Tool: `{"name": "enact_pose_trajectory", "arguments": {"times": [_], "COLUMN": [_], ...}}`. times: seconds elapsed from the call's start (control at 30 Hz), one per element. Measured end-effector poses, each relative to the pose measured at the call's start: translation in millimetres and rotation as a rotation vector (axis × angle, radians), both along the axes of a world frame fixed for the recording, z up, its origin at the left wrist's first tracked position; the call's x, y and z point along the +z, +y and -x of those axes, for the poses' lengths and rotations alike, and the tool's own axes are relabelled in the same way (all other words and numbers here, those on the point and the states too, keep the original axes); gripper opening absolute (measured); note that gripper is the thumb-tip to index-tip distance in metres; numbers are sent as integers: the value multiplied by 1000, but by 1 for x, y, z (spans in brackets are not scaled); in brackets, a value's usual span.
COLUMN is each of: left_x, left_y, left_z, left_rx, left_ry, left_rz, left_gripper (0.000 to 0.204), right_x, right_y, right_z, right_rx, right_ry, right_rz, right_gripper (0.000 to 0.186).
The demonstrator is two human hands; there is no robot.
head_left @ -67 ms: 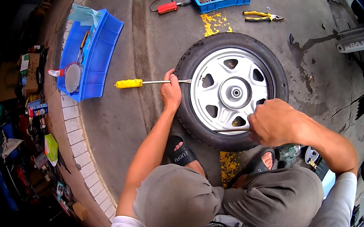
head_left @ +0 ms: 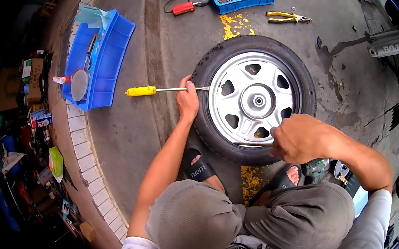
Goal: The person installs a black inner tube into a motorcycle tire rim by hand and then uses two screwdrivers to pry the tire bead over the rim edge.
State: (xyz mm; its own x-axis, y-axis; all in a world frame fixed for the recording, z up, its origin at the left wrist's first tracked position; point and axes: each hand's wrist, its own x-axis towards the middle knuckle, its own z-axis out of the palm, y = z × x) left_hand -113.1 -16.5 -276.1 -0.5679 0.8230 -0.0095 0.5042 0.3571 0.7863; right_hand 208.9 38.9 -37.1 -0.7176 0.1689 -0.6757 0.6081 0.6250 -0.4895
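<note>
A small wheel lies flat on the concrete: a black tyre (head_left: 211, 130) around a silver rim (head_left: 257, 99). My left hand (head_left: 187, 99) grips the metal shaft of a yellow-handled screwdriver (head_left: 141, 91), whose tip is wedged between tyre and rim at the left side. My right hand (head_left: 298, 139) is closed around a second thin metal tool (head_left: 254, 144) that pokes under the rim's near edge. My knees and sandalled feet sit just below the wheel.
A blue plastic bin (head_left: 104, 69) with a round lid and small tools stands at the left on a tiled kerb. Farther back lie a blue parts tray (head_left: 241, 2), yellow pliers (head_left: 287, 18) and a red-handled tool (head_left: 183, 8). Clutter lines the left edge.
</note>
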Motion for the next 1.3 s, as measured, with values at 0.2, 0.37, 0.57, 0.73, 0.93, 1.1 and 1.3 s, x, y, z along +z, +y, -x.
{"name": "enact_pose_trajectory", "arguments": {"times": [0.2,0.37,0.57,0.73,0.93,1.1,1.3], "left_x": [-2,-1,-11,-7,-3,-1,-5], "left_y": [-1,-1,-8,-8,-6,-10,-16], "left_z": [0,-6,3,-4,-6,-4,7], "left_rx": [4,52,76,64,36,55,51], "left_ry": [3,48,67,50,31,-40,-57], "left_rz": [11,39,34,42,17,21,11], "left_gripper": [45,50,52,51,52,51,50], "right_x": [-73,-70,-62,-101,-145,-159,-183], "right_y": [-62,-82,-117,-166,-194,-197,-191], "right_z": [-57,-56,-47,-71,-78,-90,-114], "right_rx": [-1185,-1164,-846,-680,-742,-768,-1416], "right_ry": [-487,-329,-196,6,83,205,155], "right_rz": [1281,1299,739,329,39,15,-16], "right_gripper": [45,38,45,42,33,35,43]}}
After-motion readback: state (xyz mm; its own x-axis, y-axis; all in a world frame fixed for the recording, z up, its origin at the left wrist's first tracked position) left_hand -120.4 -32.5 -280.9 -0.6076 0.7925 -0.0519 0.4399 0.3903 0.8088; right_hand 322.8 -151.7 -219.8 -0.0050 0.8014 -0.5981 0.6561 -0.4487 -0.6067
